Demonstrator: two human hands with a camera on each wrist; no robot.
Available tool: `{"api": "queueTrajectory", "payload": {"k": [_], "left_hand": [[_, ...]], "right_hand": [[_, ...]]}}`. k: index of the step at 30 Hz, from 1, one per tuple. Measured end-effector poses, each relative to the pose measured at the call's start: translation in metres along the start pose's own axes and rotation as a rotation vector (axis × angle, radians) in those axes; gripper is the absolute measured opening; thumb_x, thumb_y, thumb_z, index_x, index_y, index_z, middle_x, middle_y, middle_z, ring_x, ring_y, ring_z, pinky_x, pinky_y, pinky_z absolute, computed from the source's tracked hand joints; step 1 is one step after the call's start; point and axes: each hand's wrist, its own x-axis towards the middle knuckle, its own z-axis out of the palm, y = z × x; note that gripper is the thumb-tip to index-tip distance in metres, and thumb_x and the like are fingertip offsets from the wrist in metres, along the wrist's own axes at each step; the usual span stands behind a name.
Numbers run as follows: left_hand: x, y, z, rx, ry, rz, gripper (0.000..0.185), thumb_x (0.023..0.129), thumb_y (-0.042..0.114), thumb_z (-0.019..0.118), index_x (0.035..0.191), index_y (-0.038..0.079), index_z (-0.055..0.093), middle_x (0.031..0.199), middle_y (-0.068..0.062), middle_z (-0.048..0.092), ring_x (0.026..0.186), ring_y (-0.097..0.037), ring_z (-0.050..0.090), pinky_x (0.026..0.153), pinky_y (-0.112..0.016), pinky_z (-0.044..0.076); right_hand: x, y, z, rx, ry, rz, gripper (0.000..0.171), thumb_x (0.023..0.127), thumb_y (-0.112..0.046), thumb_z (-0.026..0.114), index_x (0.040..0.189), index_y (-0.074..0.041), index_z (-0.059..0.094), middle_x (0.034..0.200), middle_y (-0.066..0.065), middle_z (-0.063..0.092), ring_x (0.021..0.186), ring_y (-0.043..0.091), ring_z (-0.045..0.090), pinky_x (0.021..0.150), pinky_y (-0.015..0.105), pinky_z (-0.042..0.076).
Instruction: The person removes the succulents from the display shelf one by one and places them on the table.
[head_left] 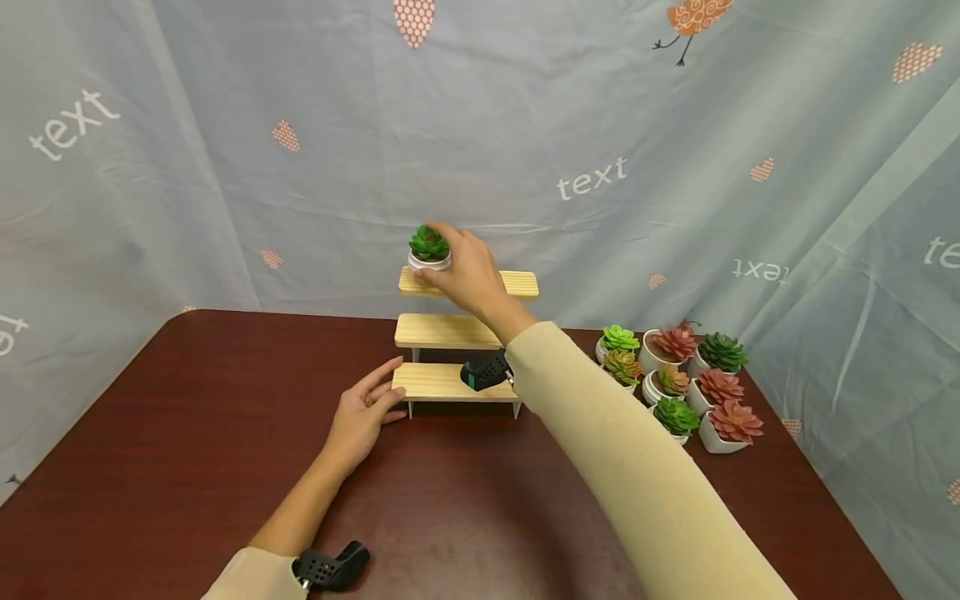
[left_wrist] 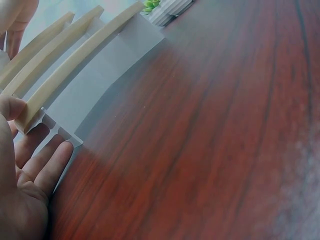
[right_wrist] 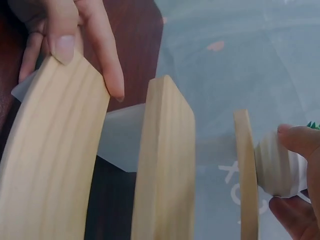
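Note:
A three-tier wooden shelf (head_left: 446,331) stands mid-table on white legs. My right hand (head_left: 447,260) grips a small white pot with a green succulent (head_left: 429,247) at the left end of the top tier (head_left: 519,283). In the right wrist view the pot (right_wrist: 275,162) sits against the top board (right_wrist: 245,175), pinched between my fingers (right_wrist: 300,139). My left hand (head_left: 366,410) rests at the left end of the bottom tier (head_left: 446,382), its thumb on the board and its fingers straight by the leg. The left wrist view shows the left hand (left_wrist: 30,170) beside the bottom board (left_wrist: 75,65).
Several potted succulents (head_left: 682,375), green and red, cluster at the table's right side. A pale printed curtain (head_left: 600,167) hangs close behind the shelf. The dark wooden table (head_left: 187,433) spreads out in front and to the left.

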Motion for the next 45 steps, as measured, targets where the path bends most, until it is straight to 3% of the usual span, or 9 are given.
{"api": "queueTrajectory", "payload": {"k": [3, 10, 20, 30, 32, 37, 43, 45], "left_hand": [[0.001, 0.000, 0.002, -0.005, 0.001, -0.001, 0.050, 0.105, 0.017, 0.056, 0.153, 0.017, 0.046, 0.139, -0.024, 0.061, 0.107, 0.009, 0.064, 0.085, -0.026, 0.063], [0.003, 0.001, 0.004, 0.006, -0.009, 0.008, 0.050, 0.105, 0.017, 0.056, 0.154, 0.017, 0.045, 0.137, -0.025, 0.062, 0.106, 0.008, 0.064, 0.085, -0.026, 0.063], [0.002, 0.002, 0.000, 0.039, 0.000, -0.001, 0.050, 0.105, 0.020, 0.056, 0.154, 0.019, 0.045, 0.140, -0.024, 0.060, 0.107, 0.011, 0.061, 0.087, -0.026, 0.063], [-0.001, 0.002, 0.000, 0.031, 0.000, -0.003, 0.051, 0.105, 0.021, 0.056, 0.155, 0.016, 0.044, 0.141, -0.024, 0.059, 0.107, 0.011, 0.062, 0.087, -0.026, 0.063], [-0.001, 0.002, 0.000, 0.026, 0.001, 0.001, 0.051, 0.105, 0.020, 0.056, 0.155, 0.016, 0.044, 0.141, -0.024, 0.059, 0.107, 0.011, 0.062, 0.087, -0.025, 0.063], [0.000, 0.002, 0.001, 0.026, -0.004, 0.011, 0.051, 0.105, 0.020, 0.056, 0.155, 0.016, 0.043, 0.141, -0.025, 0.059, 0.108, 0.012, 0.062, 0.087, -0.025, 0.062], [0.001, 0.002, 0.002, 0.036, -0.007, 0.011, 0.051, 0.106, 0.021, 0.056, 0.155, 0.017, 0.043, 0.142, -0.024, 0.058, 0.108, 0.012, 0.061, 0.087, -0.024, 0.062], [0.001, 0.002, 0.003, 0.038, -0.004, 0.010, 0.051, 0.106, 0.021, 0.055, 0.155, 0.017, 0.043, 0.142, -0.024, 0.058, 0.107, 0.012, 0.062, 0.087, -0.024, 0.062]], "right_hand": [[-0.005, 0.003, 0.000, 0.030, 0.050, -0.011, 0.071, 0.087, -0.036, 0.081, 0.150, -0.025, 0.049, 0.136, 0.009, 0.063, 0.122, 0.025, 0.061, 0.102, 0.040, 0.055], [-0.032, 0.012, -0.015, 0.159, 0.204, -0.102, 0.069, 0.086, -0.034, 0.082, 0.148, -0.021, 0.053, 0.130, 0.010, 0.066, 0.103, 0.023, 0.066, 0.081, 0.029, 0.061], [-0.090, 0.028, -0.041, 0.294, 0.315, -0.171, 0.069, 0.084, -0.023, 0.085, 0.146, -0.015, 0.056, 0.128, 0.011, 0.065, 0.106, 0.023, 0.067, 0.080, 0.027, 0.064], [-0.152, 0.043, -0.061, 0.157, 0.462, -0.209, 0.073, 0.075, -0.022, 0.092, 0.141, -0.017, 0.061, 0.118, 0.010, 0.070, 0.104, 0.021, 0.070, 0.084, 0.035, 0.063], [-0.164, 0.046, -0.065, 0.139, 0.485, -0.221, 0.074, 0.073, -0.021, 0.093, 0.140, -0.015, 0.062, 0.118, 0.010, 0.070, 0.103, 0.021, 0.070, 0.083, 0.032, 0.063], [-0.190, 0.058, -0.069, 0.080, 0.523, -0.249, 0.074, 0.069, -0.016, 0.094, 0.137, -0.013, 0.064, 0.112, 0.011, 0.070, 0.083, 0.017, 0.065, 0.070, 0.016, 0.056], [-0.217, 0.080, -0.070, 0.023, 0.524, -0.211, 0.076, 0.068, -0.018, 0.094, 0.138, -0.017, 0.064, 0.116, 0.010, 0.071, 0.101, 0.019, 0.067, 0.083, 0.011, 0.051], [-0.224, 0.089, -0.067, 0.042, 0.531, -0.192, 0.075, 0.067, -0.017, 0.093, 0.137, -0.016, 0.065, 0.117, 0.011, 0.071, 0.100, 0.018, 0.065, 0.081, 0.011, 0.050]]}}
